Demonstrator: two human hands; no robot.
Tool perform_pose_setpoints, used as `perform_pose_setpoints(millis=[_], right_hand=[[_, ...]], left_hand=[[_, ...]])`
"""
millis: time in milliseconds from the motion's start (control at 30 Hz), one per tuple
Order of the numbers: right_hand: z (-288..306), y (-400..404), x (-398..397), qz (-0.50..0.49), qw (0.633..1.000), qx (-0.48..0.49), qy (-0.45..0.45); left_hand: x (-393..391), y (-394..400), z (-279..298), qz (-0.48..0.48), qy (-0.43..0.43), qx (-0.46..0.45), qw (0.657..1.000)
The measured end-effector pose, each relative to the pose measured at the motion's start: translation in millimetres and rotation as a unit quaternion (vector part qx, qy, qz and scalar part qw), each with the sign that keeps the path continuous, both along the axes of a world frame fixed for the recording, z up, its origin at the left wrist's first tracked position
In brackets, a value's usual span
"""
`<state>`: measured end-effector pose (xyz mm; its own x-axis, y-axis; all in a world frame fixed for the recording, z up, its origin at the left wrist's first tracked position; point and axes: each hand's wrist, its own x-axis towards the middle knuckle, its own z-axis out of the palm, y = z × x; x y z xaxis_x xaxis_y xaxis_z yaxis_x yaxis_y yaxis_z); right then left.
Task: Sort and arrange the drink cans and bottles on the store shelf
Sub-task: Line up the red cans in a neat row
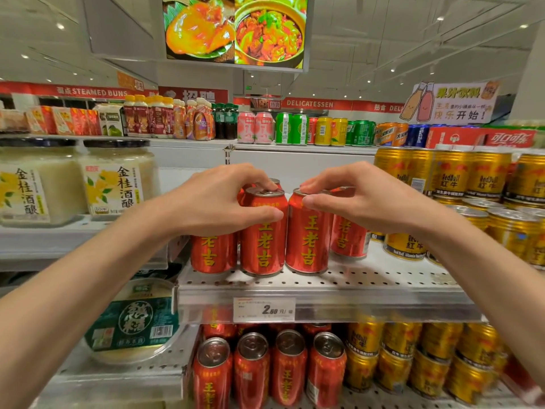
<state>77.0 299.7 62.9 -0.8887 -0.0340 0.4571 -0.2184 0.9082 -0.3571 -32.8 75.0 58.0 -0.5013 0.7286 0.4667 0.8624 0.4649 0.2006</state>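
You have a food screen (236, 29) overhead, rice-wine jars (118, 180) at left, a price tag (264, 309) and a juice sign (451, 103) at right.

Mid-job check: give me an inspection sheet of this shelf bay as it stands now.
Surface: perforated metal shelf, price tag on its front edge.
Job's things: four red cans in front, more behind; left hand grips the second red can, right hand grips the third red can.
Clutter: nothing seen.
Fingers: curled over both can tops.
Cables: nothing seen.
Surroundings: gold cans right, jars left, mixed drinks above, more cans below.
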Motion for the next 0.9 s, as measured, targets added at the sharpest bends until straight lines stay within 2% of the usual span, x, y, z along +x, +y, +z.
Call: perform_pose_setpoints(millis=[133,200,267,333,400,467,700,900], right_hand=[[5,6,6,0.000,1.000,0.000,-0.031],[9,11,12,0.001,1.000,-0.017,-0.016],[13,20,15,-0.035,0.999,-0.017,0.031],[14,30,13,-0.099,0.993,0.036,0.045],[8,38,8,-0.155,0.984,0.083,-0.003],[-1,41,5,-0.171,0.982,0.073,-0.033],[-7,45,6,-0.135,0.990,0.045,-0.002],[0,53,18,-0.054,0.997,-0.052,-0.012]], left_hand=[[2,0,2,-0.005,-0.018,0.003,1.000],[4,1,6,-0.018,-0.028,0.005,0.999],[8,4,10,-0.026,-0.012,0.001,1.000],[13,11,13,-0.026,0.014,-0.009,1.000],[18,23,14,-0.034,0.033,-0.020,0.999],[22,35,14,-0.041,0.039,-0.036,0.998],[15,44,3,-0.062,0.008,-0.016,0.998],[16,45,5,-0.064,0.004,-0.016,0.998]])
